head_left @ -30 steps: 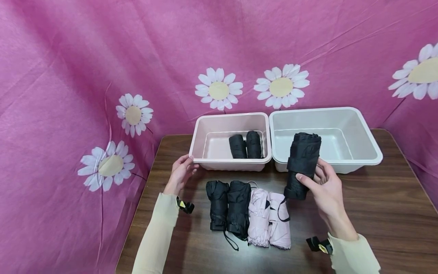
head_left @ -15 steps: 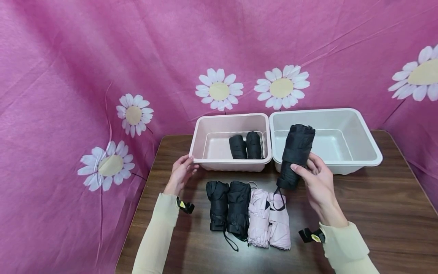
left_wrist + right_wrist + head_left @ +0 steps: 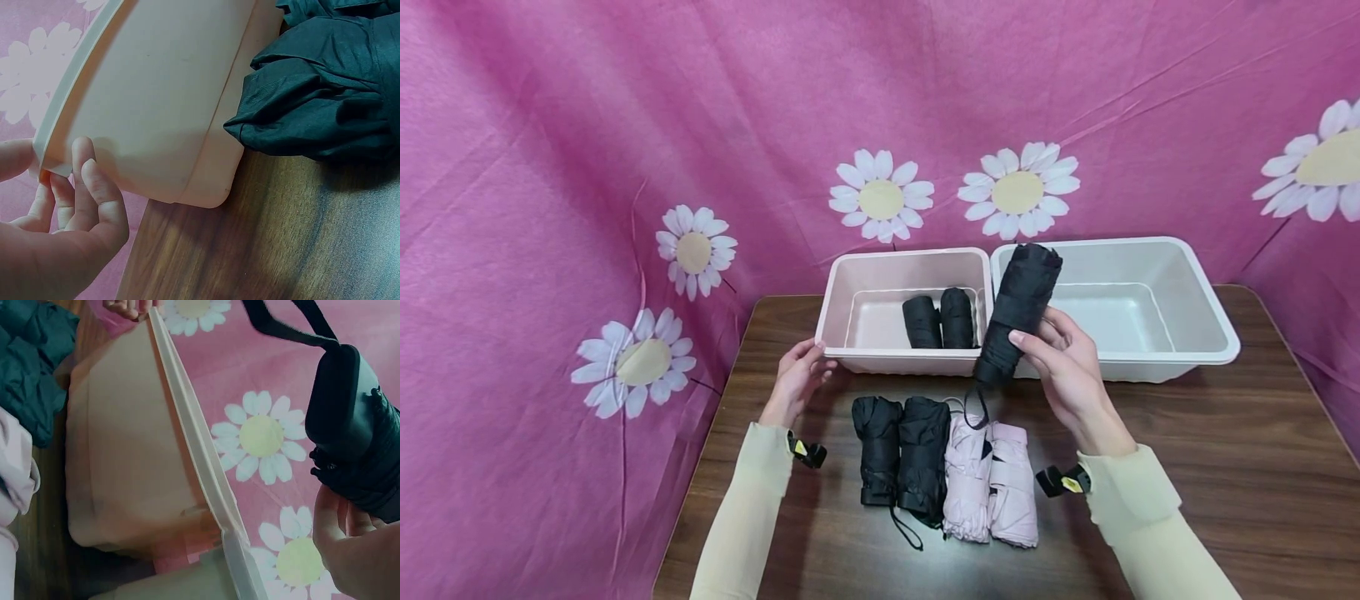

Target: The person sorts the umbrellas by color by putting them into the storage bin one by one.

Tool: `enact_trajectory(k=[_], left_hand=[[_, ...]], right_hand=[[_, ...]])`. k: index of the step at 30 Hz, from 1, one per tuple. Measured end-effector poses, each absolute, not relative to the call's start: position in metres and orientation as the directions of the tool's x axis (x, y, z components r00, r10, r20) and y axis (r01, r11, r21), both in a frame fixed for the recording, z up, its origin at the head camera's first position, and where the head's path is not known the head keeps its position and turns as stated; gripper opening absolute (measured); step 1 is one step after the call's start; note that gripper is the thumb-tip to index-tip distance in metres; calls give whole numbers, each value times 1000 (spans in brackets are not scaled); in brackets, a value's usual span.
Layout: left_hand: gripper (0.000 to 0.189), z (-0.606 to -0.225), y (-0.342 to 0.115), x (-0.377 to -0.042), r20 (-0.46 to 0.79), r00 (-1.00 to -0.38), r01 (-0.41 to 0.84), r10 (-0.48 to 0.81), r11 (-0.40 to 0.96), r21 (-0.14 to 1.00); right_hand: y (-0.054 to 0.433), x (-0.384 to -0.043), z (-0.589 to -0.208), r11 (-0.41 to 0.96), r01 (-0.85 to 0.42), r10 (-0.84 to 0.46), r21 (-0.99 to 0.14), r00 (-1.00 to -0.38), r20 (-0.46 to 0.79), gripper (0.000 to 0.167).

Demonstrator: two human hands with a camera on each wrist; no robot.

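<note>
My right hand holds a folded black umbrella in the air, tilted, before the adjoining sides of two bins. Its wrist strap dangles from the lower end; the right wrist view shows the flat handle end. With thumb and fingers, my left hand pinches the front left corner rim of the pink bin. Inside that bin, at its right side, lie two black umbrellas. In front of it, side by side on the table, are two black umbrellas and two pale pink umbrellas.
A white bin stands right against the pink one, with no umbrella visible in it. Both sit at the back of the brown wooden table. Behind hangs a pink cloth with daisies. A strap loop lies on the table.
My right hand has carried the black umbrella leftward and away from me, from before the white bin toward the pink one, tilting it more. The left hand has stayed on the rim.
</note>
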State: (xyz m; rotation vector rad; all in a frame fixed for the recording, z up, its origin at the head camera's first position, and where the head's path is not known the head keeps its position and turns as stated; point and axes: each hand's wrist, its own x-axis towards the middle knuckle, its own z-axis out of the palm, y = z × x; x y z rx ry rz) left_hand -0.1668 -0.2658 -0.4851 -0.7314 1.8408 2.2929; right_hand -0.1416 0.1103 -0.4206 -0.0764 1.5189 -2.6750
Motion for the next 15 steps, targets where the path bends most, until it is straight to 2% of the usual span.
enact_trajectory(k=[5,10,15], left_hand=[[44,-486,-266,-167,-430,-879,-376,-206,-256,891],[44,-486,-266,-166,-437,-875,-384,-208,-251,888],[45,-486,-267,-167,-441,-873,-391,-207,-242,888]], right_hand=[[104,-152,-420,-537,77,-124,-840,-992,-12,47],[98,-162,-423,-486,136,-139,-864,-987,-78,53],[87,-172,-424,-489,158,-149,-858,-984,-96,49]])
